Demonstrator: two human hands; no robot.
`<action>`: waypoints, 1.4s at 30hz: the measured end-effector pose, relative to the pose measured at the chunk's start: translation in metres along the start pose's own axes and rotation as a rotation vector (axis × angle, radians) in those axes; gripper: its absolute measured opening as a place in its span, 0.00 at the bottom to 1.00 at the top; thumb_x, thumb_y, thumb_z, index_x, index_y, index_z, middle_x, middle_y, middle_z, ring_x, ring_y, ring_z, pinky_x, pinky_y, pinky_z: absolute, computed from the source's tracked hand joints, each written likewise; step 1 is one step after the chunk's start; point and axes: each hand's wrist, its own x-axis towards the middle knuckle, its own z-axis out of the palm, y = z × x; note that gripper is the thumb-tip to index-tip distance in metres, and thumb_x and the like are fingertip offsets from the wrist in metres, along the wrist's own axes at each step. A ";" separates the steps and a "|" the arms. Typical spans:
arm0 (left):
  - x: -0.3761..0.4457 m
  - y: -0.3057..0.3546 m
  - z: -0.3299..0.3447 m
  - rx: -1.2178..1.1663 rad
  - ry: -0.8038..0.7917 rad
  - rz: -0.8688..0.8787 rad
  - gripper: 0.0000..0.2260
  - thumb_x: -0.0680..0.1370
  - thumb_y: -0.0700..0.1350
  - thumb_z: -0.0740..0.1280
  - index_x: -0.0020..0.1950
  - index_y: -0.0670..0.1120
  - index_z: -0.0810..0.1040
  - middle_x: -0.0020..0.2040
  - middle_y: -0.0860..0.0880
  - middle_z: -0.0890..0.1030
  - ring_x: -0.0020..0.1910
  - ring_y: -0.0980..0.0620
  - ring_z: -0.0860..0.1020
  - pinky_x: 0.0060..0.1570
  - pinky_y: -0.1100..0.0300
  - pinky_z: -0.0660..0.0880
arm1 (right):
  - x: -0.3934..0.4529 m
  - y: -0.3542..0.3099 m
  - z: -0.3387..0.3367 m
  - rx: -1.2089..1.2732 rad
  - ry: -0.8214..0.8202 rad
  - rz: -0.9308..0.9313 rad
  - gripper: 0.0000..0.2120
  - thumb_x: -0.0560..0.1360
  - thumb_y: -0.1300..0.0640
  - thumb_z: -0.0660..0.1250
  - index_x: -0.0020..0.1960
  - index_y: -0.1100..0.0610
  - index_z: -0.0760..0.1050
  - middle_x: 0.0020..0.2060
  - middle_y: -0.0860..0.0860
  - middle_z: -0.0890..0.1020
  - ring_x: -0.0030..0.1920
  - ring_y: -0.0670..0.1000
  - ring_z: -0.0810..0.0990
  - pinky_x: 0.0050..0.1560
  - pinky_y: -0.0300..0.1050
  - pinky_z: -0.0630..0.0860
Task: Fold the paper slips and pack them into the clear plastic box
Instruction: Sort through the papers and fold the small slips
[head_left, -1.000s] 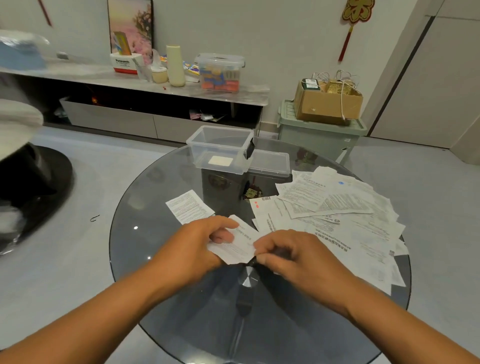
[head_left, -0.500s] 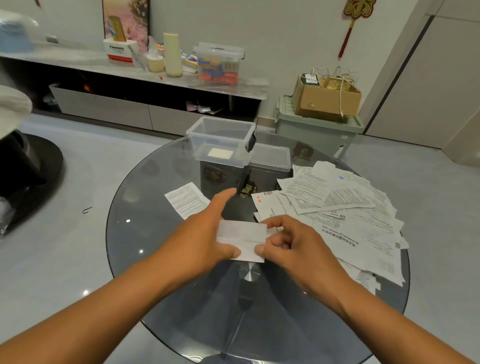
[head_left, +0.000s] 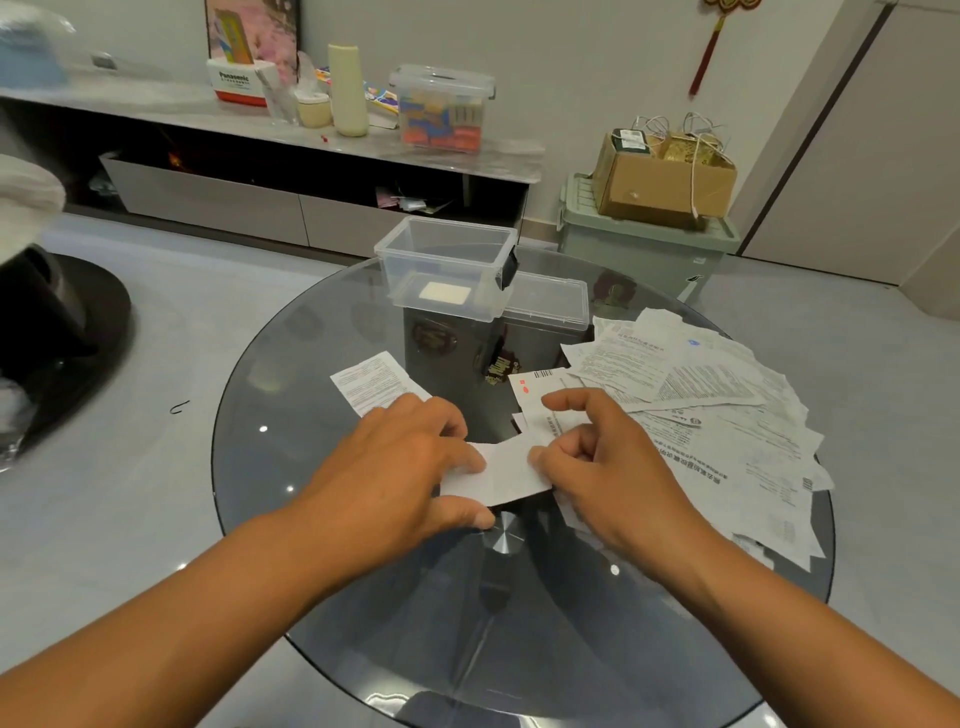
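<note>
A folded white paper slip (head_left: 506, 475) lies on the round glass table (head_left: 322, 353) between my hands. My left hand (head_left: 400, 467) pinches its left end between fingers and thumb. My right hand (head_left: 602, 462) pinches its right end, index finger raised above it. The clear plastic box (head_left: 447, 267) stands open at the table's far side with one small folded slip (head_left: 444, 292) on its bottom. A pile of printed slips (head_left: 717, 415) spreads over the right of the table. One single slip (head_left: 371, 382) lies left of the centre.
The box's clear lid (head_left: 550, 301) lies flat right behind the box. Beyond the table stand a green bin (head_left: 644, 244) with a cardboard box (head_left: 665, 176) on top, and a long low shelf (head_left: 208, 114) with containers. A dark round base (head_left: 57, 332) sits on the floor at left.
The slip went from crumpled between my hands to a flat folded strip. Both hands shifted slightly; my right index finger lifted off the paper.
</note>
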 end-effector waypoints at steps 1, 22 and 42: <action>0.001 0.000 0.000 -0.030 -0.010 -0.008 0.24 0.73 0.68 0.69 0.66 0.61 0.79 0.60 0.61 0.71 0.61 0.55 0.69 0.57 0.58 0.69 | -0.002 -0.003 0.000 0.033 0.002 0.008 0.17 0.80 0.56 0.69 0.64 0.42 0.70 0.37 0.48 0.82 0.32 0.45 0.81 0.38 0.44 0.79; -0.004 -0.005 -0.001 -0.151 0.076 -0.074 0.09 0.77 0.56 0.71 0.55 0.57 0.82 0.54 0.59 0.75 0.56 0.57 0.71 0.56 0.59 0.70 | -0.012 -0.002 0.015 -0.374 -0.210 -0.354 0.21 0.83 0.55 0.62 0.69 0.34 0.65 0.61 0.36 0.80 0.62 0.37 0.77 0.63 0.41 0.77; 0.008 -0.075 -0.014 0.345 0.250 -0.435 0.16 0.84 0.54 0.57 0.56 0.47 0.81 0.47 0.48 0.78 0.45 0.43 0.76 0.42 0.55 0.61 | -0.012 -0.019 0.040 -0.908 -0.188 -0.458 0.10 0.82 0.53 0.61 0.60 0.52 0.77 0.66 0.52 0.75 0.63 0.57 0.76 0.77 0.59 0.59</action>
